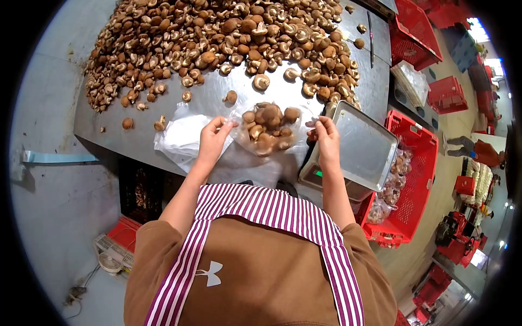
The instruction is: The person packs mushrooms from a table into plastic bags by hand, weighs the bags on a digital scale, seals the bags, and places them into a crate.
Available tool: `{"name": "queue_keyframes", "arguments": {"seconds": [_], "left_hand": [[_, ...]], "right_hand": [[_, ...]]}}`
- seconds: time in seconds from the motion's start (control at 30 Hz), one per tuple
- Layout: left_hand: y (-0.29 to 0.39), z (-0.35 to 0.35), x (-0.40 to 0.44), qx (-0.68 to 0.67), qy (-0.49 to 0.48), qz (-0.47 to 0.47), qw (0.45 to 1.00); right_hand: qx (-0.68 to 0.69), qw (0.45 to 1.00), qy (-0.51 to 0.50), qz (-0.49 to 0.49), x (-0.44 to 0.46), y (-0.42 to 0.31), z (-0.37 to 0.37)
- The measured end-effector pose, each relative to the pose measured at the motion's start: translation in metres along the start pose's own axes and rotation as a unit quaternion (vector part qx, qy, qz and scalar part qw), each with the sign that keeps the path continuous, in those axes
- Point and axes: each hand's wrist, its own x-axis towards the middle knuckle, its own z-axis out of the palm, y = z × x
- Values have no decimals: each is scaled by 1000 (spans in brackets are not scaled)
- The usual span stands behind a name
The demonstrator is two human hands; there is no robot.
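Observation:
A clear plastic bag with several brown shiitake mushrooms in it lies on the metal table, between my two hands. My left hand is closed in a pinch on the bag's left edge, beside a stack of white plastic bags. On the other side, my right hand pinches the bag's right edge with thumb and fingers. Just right of that hand is a weighing scale with a bare metal pan and a lit green display. A large heap of loose shiitake mushrooms covers the far part of the table.
At the right, a red crate holds several filled mushroom bags. More red crates stand farther off. A few stray mushrooms lie near the table's left edge. Another person is in the background at far right.

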Motion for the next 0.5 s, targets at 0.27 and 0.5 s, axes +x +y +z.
{"name": "queue_keyframes", "arguments": {"seconds": [0.27,0.5], "left_hand": [[-6,11,-26,10,-16,-20,1000],[-19,23,-19,-22,-19,-40,999]], "right_hand": [[-204,976,-8,-69,-15,-4,15],[-458,862,31,-214,20,-3,45]]}}
